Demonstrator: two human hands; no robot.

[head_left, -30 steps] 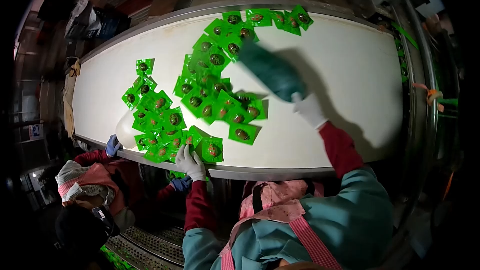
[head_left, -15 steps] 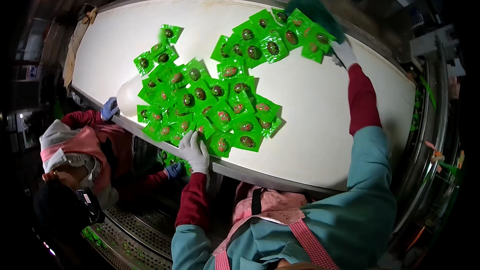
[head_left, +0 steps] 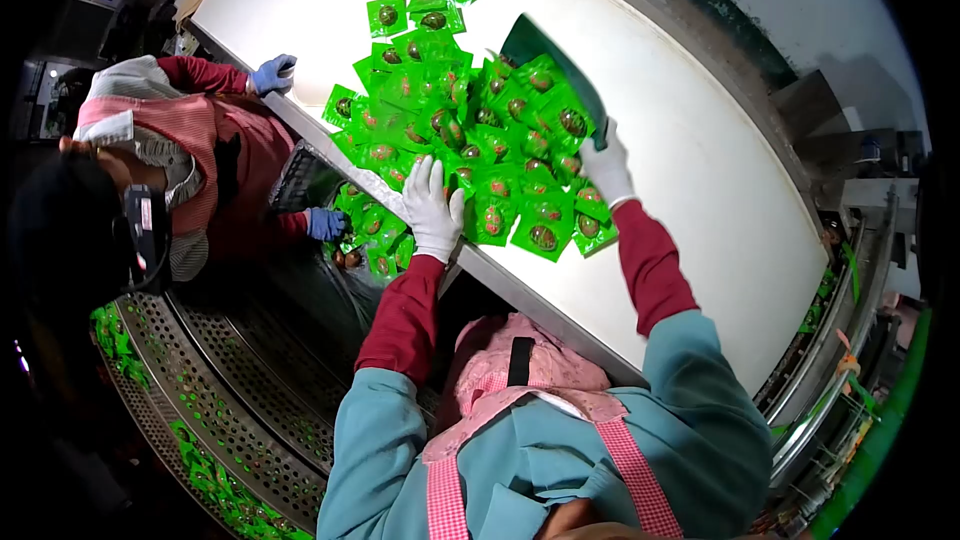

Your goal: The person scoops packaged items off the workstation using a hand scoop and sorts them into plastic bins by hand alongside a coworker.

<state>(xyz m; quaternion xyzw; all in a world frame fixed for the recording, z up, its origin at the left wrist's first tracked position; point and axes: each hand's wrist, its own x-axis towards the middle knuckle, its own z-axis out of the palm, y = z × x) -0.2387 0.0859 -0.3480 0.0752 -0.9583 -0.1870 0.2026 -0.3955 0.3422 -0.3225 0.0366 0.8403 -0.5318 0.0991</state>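
The right hand (head_left: 608, 168), in a white glove, is closed around the near end of a dark green paddle (head_left: 537, 44). The left hand (head_left: 433, 210), gloved alike, lies at the near edge of the table (head_left: 690, 200) with its fingers extended, close together, and its thumb a little apart. Its fingertips touch the border of the heap; whether they pinch anything, I cannot tell.

The green packets (head_left: 470, 150) lie in one overlapping heap between the two hands, toward the near edge. From the right hand they spread leftward; from the left hand, outward toward the far edge. The paddle's long axis runs from the right hand toward the table's left end, its blade against the heap's far side. The right hand is nearer the paddle, the left nearer the table's near edge.

Counted: one paddle, two white-gloved hands, and upward of thirty packets on the table, the overlaps hiding an exact number. Each packet whose face shows bears one dark or reddish oval.

Beyond the left hand stands one co-worker, with one blue-gloved hand (head_left: 272, 74) on the near edge and the other (head_left: 325, 224) beside more packets in a dark-lined container (head_left: 358, 296) below it.
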